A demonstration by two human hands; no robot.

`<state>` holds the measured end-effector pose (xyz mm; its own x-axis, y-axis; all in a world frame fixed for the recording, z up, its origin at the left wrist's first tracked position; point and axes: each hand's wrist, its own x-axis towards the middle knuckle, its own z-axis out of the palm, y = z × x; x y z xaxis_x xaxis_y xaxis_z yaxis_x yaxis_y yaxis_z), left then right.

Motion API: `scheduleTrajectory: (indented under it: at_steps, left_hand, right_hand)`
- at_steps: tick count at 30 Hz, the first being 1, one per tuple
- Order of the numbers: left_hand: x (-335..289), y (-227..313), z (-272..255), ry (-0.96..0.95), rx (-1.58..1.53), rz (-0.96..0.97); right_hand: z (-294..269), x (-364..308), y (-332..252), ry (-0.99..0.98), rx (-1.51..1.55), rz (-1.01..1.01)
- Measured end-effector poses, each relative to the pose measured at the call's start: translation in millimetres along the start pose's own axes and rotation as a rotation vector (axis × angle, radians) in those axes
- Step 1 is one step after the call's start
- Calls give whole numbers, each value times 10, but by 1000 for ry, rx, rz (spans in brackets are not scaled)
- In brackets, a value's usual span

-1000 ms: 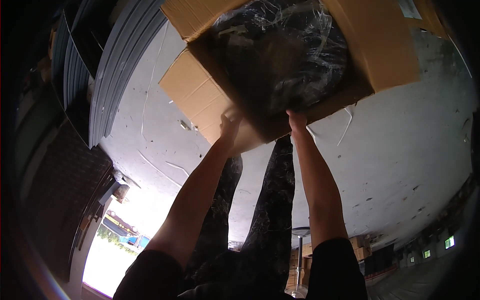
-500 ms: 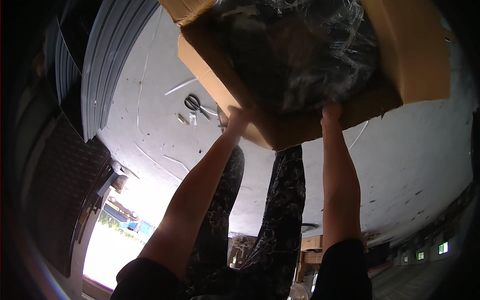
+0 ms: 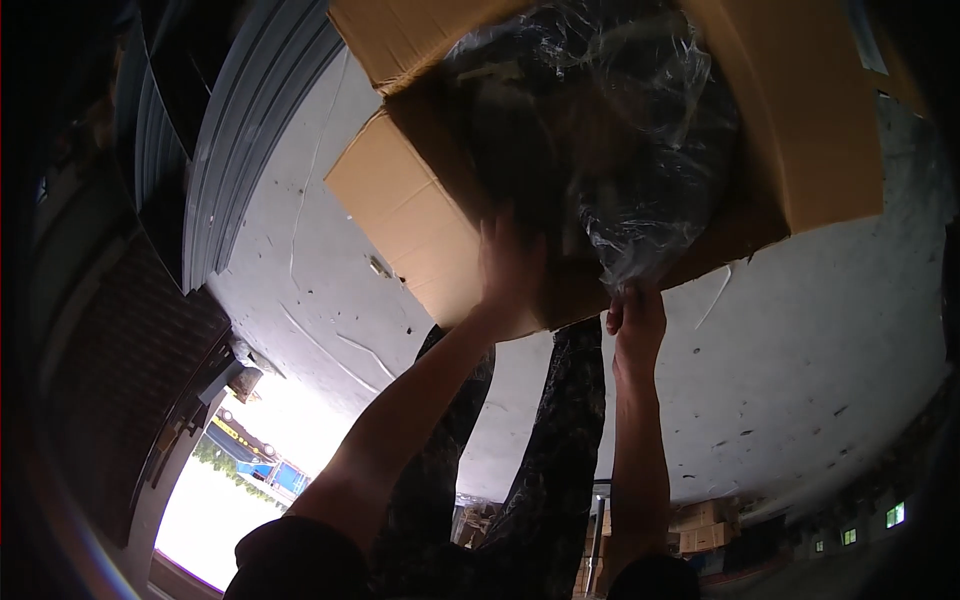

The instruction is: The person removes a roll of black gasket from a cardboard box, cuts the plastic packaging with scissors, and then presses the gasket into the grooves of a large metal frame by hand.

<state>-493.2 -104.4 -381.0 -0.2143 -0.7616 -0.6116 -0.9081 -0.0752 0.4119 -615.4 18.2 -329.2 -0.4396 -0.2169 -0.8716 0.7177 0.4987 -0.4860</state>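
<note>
An open cardboard box fills the upper middle, its flaps folded outward. Inside lies a large dark object wrapped in clear plastic film; its kind cannot be made out. My right hand is at the box's near edge, fingers closed on a gathered end of the film, which is drawn toward me. My left hand, somewhat blurred, reaches over the near left side into the box. Its fingers are stretched out, and it holds nothing that I can see.
Grey concrete floor surrounds the box, with thin white strips and a small tan piece on it. Grey corrugated panels stand at the upper left. A bright doorway opens at the lower left. Cardboard boxes are at the lower right.
My right hand has pulled the film's end toward me over the box edge. My left hand has moved from the flap into the box. The left flap now lies farther out, covering the scissors.
</note>
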Motion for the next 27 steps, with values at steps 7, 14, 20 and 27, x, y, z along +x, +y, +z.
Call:
scheduleTrajectory:
  at_steps: [7, 14, 20, 27]
  left_hand:
    - [1719, -143, -275, 294, 83, -38]
    - [2631, -448, -403, 244, 58, -66]
    - [2885, -311, -283, 223, -240, 28]
    - [2663, -291, -323, 170, -654, -77]
  right_hand:
    - [-380, -521, 558, 360, 411, 92]
    - [210, -379, 572, 369, 507, 97]
    - [363, -308, 865, 264, 441, 204]
    - [544, -265, 816, 102, 369, 250]
